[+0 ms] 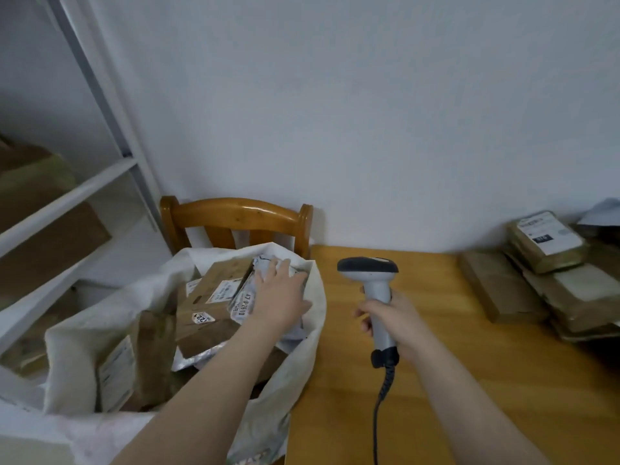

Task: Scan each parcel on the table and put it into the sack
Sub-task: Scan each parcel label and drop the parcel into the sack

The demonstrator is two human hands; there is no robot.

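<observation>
Reaching into the sack (313, 333), the left hand (278, 297) lies on a grey mailer (244, 305), fingers (273, 270) extended and spread flat on it; we see no curl round it, so we judge it a press and not a hold. The mailer sits at the top of the load, leaning against a brown box (208, 310), close under the rim on the bench side. The right hand (394, 322) is wrapped round the handle of the scanner (369, 271), held upright above the bench (469, 380), with the cable (382, 391) trailing down. The sack rests on a chair (235, 213) and looks nearly full. Risks as we judge them: the mailer, perched high and slick, could slide back out over the rim once the hand lifts; a hard push could tip the sack off the chair. More parcels wait in a stack (543, 263) at the far right; the sack may not take them all. The cable could snag or sweep a parcel on the reach across. We cannot tell whether the mailer's label was read.
</observation>
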